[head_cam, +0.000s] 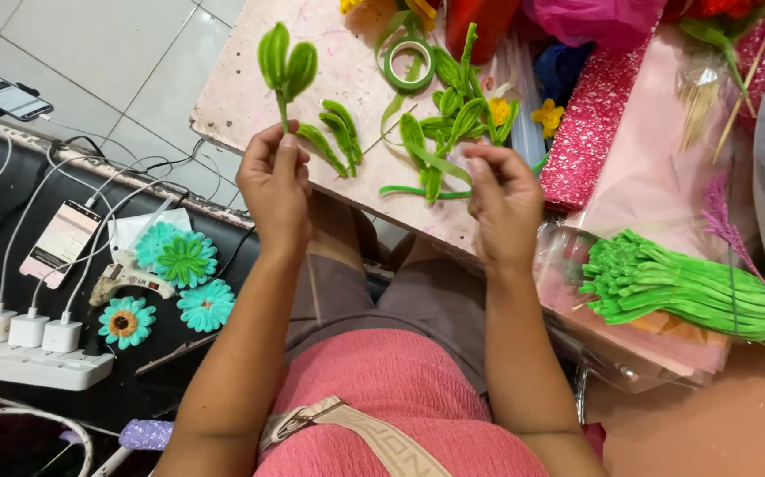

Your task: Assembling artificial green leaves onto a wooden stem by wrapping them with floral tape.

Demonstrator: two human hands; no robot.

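Observation:
My left hand [274, 187] pinches the stem of a green pipe-cleaner leaf sprig [285, 60], held upright above the pink table [241, 88]. My right hand [506, 199] hovers over the table's near edge with its fingers curled; whether it pinches anything I cannot tell. A strip of green floral tape [427, 189] lies just left of it. Between the hands lie more green pipe-cleaner leaves [337, 132] and a cluster of leaf stems [458, 106].
A roll of green tape [410, 64] sits farther back. A bundle of green pipe cleaners [683, 287] lies at right by pink glitter sheets [590, 132]. At left are teal paper flowers [184, 261], a glue gun [126, 274], a power strip [34, 367] and phones [60, 243].

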